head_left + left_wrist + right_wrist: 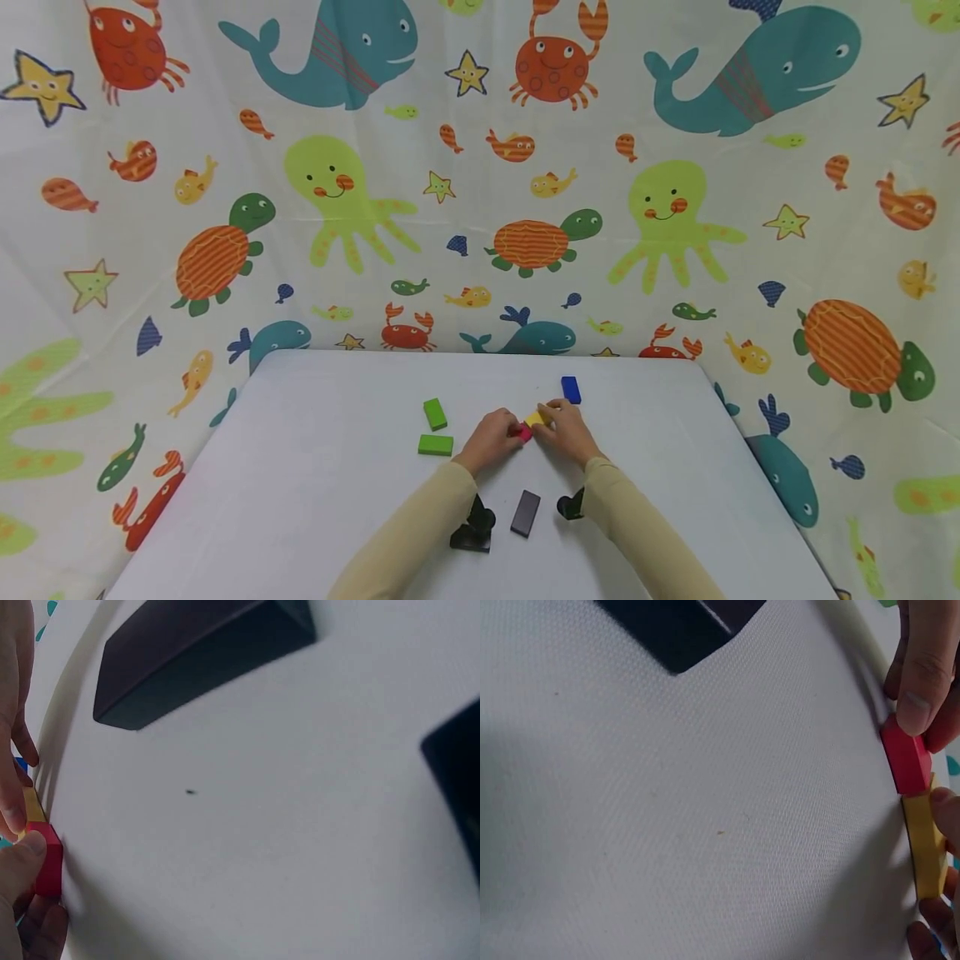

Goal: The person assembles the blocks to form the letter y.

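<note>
Behind everything you have the sea-creature curtain (480, 167), and below it the white worktop (315, 467) that carries the blocks. Nearest you lies the dark block (525, 512); two green blocks (435, 429) sit off to your left and a blue block (571, 389) lies just beyond your right hand.

Your left hand (491, 440) pinches the red block (521, 431), thumb pressed on its end, and your right hand (566, 429) grips the yellow block (536, 417) with fingers curled along its side. Both blocks rest on the worktop at its middle, meeting end to end.

You seem to be at the joining step, pressing the two pieces into one line. The next move, as I judge it, calls for squaring the ends so the edges run flush before you let go.

Your hands cover most of both blocks from above, and the wrist views are blurred at close range, so whether a small gap remains is hard to say.
</note>
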Available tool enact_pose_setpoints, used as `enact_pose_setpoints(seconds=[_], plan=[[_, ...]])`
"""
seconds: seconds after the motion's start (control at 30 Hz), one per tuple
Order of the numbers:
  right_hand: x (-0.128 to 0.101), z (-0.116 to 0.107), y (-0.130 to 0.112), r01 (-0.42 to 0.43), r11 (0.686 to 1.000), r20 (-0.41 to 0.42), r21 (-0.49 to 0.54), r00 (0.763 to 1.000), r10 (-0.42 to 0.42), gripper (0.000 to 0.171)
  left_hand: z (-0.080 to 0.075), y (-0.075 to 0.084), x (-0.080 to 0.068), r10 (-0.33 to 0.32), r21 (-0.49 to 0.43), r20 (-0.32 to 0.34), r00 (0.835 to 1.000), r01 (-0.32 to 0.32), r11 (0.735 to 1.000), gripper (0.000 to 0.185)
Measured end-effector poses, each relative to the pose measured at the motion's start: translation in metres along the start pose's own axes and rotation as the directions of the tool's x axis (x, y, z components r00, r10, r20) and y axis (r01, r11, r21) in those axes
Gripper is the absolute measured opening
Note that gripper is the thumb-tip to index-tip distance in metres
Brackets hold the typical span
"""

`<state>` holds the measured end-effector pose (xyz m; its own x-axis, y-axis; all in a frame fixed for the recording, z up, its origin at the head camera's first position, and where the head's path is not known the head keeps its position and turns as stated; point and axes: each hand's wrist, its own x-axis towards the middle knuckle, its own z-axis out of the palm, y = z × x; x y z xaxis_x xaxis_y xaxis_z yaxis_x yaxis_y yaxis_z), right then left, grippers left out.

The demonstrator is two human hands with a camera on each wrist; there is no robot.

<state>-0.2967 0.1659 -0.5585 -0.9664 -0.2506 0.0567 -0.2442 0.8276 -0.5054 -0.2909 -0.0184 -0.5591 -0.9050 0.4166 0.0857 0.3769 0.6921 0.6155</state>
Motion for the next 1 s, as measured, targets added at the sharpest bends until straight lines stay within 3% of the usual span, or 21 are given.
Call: enact_pose_setpoints(seconds=[0.57,0.73,1.0], plan=[[0.0001,0.0034,-0.0015,-0.007,0.999,-0.004,0.035,1.000,0.007,0.045,0.0006,0.0008,-0.0010,0.013,0.019,-0.010,1.000,-0.013,1.000,0.017],[0.0001,0.0052,0.0022,0.027,0.999,-0.026,0.022,0.999,-0.026,0.045,0.0027,0.0001,-0.0013,0.015,0.025,-0.021,1.000,-0.014,1.000,0.016],[-0.0002,0.0040,0.0037,0.015,0.999,-0.013,0.036,1.000,-0.014,0.044,0.0026,-0.0014,-0.0031,0.041,-0.012,-0.036,0.999,-0.042,0.999,0.018]])
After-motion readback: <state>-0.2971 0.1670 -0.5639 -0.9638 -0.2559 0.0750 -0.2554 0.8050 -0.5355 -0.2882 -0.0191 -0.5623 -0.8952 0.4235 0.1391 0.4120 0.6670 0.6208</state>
